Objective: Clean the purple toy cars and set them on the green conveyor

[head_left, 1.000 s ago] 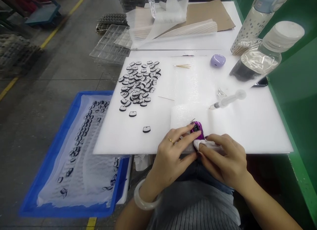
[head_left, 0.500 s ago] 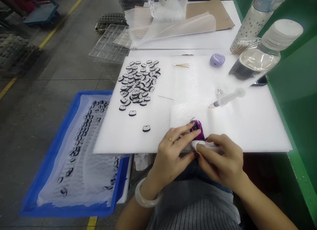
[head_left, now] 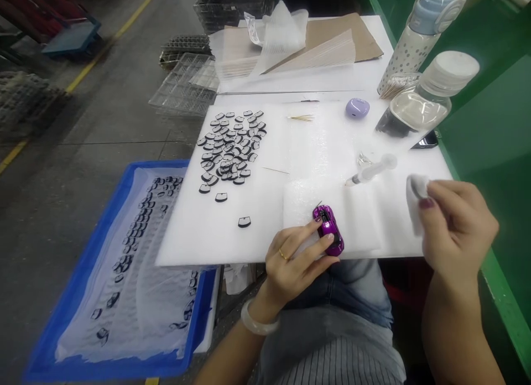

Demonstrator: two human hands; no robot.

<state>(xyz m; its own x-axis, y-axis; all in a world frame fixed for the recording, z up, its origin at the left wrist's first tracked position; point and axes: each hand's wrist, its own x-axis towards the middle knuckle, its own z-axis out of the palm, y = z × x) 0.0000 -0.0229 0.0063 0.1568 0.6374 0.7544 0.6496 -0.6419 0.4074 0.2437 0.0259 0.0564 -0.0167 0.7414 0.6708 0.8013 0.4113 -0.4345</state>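
Observation:
My left hand point(head_left: 292, 260) has its fingers closed around a shiny purple toy car point(head_left: 328, 225) at the front edge of the white foam sheet point(head_left: 265, 241). The car's black parts show between the fingertips. Out to the right, raised and apart from the car, my right hand point(head_left: 458, 227) pinches a small white cloth point(head_left: 416, 199). A short thin pin or stick point(head_left: 318, 204) lies just beyond the car. To the left sits a single small dark-edged piece point(head_left: 244, 222), with several similar pieces point(head_left: 230, 147) heaped behind it.
A syringe point(head_left: 373, 169), a purple case point(head_left: 357, 108), thin sticks point(head_left: 301, 118) and a clear bottle of dark liquid point(head_left: 425, 103) stand or lie farther back. Behind them is a dotted drinking bottle point(head_left: 409, 50). A blue tray point(head_left: 112, 208) of black parts is at lower left.
My right hand has moved away from the car to the right, carrying the white cloth. The left hand still holds the car, now more fully visible. The view has shifted slightly.

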